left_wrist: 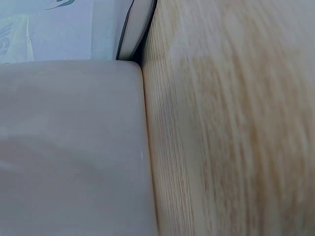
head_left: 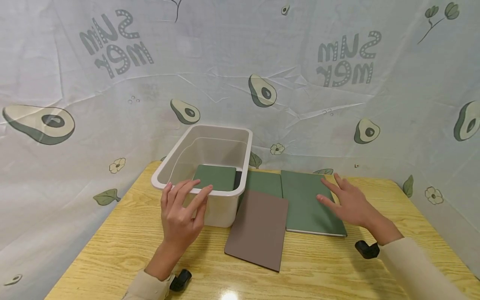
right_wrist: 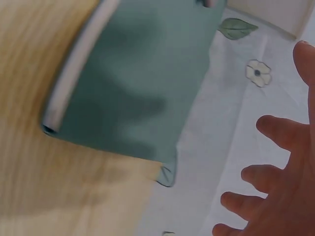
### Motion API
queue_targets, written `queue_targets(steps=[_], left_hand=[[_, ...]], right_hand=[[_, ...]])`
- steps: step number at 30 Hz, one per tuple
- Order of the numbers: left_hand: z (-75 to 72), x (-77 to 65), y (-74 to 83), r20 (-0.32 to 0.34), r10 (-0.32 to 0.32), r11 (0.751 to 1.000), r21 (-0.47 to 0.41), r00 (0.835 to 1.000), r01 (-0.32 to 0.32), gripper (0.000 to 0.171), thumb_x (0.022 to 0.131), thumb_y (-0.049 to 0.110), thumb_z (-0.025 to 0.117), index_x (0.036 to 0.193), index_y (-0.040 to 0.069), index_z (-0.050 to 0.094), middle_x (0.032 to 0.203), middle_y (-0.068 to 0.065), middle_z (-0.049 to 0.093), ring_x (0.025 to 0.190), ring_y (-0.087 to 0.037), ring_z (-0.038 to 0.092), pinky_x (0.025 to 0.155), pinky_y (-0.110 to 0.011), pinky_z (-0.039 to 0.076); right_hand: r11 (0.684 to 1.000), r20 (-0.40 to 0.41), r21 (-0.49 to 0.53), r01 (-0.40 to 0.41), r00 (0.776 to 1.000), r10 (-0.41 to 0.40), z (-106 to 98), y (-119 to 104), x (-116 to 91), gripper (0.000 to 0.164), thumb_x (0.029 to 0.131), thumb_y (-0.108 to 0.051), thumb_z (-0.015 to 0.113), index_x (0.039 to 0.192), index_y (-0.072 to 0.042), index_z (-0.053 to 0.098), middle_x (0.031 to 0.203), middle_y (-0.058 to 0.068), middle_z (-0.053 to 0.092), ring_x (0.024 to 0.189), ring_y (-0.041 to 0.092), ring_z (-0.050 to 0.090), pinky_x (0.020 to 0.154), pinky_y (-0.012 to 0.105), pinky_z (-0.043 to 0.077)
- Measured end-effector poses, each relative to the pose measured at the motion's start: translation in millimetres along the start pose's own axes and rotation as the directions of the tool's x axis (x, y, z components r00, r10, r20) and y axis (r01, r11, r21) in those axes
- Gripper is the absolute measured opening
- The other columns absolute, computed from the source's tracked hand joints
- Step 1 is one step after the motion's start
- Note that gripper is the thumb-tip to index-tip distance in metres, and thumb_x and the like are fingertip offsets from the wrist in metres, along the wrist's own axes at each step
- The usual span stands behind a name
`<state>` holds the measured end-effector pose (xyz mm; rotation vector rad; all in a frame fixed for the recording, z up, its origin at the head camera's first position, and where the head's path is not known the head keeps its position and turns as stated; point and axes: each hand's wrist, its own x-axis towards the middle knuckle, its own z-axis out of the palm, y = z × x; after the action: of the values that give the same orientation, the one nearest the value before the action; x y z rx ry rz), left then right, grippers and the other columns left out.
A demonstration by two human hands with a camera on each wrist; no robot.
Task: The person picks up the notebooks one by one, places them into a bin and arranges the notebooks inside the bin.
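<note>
Over the near rim of a whitish plastic bin (head_left: 221,210) is my left hand (head_left: 181,214), its fingers loosely bent and apparently resting there. Inside the bin lies a green book (head_left: 215,177), with a dark item (head_left: 238,180) beside it. My right hand (head_left: 348,204) hovers with spread fingers above the right side of a green hardcover book (head_left: 307,204) on the table; both also appear in the right wrist view, the hand (right_wrist: 280,182) apart from the book (right_wrist: 133,83). A brown book (head_left: 258,229) partly covers another green book (head_left: 264,183).
The wooden table (head_left: 123,241) bears the bin at left and the books at centre and right. A pale cloth (head_left: 225,50) printed with avocados hangs behind and at both sides. In the left wrist view, the bin's outer wall (left_wrist: 74,147) fills the left half.
</note>
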<state>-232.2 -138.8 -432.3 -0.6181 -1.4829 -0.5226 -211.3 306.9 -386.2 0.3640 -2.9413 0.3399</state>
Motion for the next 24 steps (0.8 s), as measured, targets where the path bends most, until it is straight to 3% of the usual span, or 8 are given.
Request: queue_targets(steps=[11,19,24], left_hand=[[-1.1,-0.4,0.5,0.008,-0.005,1.000,0.001,1.000,0.005,0.023,0.105,0.024,0.063,0.109,0.016,0.084,0.113,-0.018,0.078,0.107,-0.042,0.068,0.120,-0.055,0.035],[-1.4,-0.2,0.6,0.007,-0.005,1.000,0.002,1.000,0.005,0.023,0.105,0.024,0.063,0.110,0.016,0.084,0.113,-0.018,0.078,0.106,-0.042,0.068,0.120,-0.055,0.036],[-1.8,-0.4,0.3,0.012,-0.007,1.000,0.005,1.000,0.007,0.023,0.105,0.024,0.063,0.110,0.016,0.084,0.113,-0.018,0.078,0.107,-0.042,0.068,0.121,-0.054,0.035]], right_hand=[[0.999,0.104,0.028,-0.039,0.994,0.036,39,2,-14,0.076,0.106,-0.055,0.054,0.161,-0.004,0.043,0.165,0.044,0.025,0.144,0.076,0.029,0.102,0.089,0.031],[0.995,0.176,0.060,-0.078,0.982,0.066,57,4,-19,0.078,0.106,-0.056,0.054,0.163,-0.005,0.039,0.166,0.044,0.019,0.145,0.076,0.025,0.105,0.087,0.030],[0.993,0.177,0.079,-0.087,0.982,0.072,62,5,-19,0.079,0.106,-0.055,0.054,0.164,-0.003,0.037,0.167,0.045,0.015,0.145,0.076,0.024,0.106,0.087,0.029]])
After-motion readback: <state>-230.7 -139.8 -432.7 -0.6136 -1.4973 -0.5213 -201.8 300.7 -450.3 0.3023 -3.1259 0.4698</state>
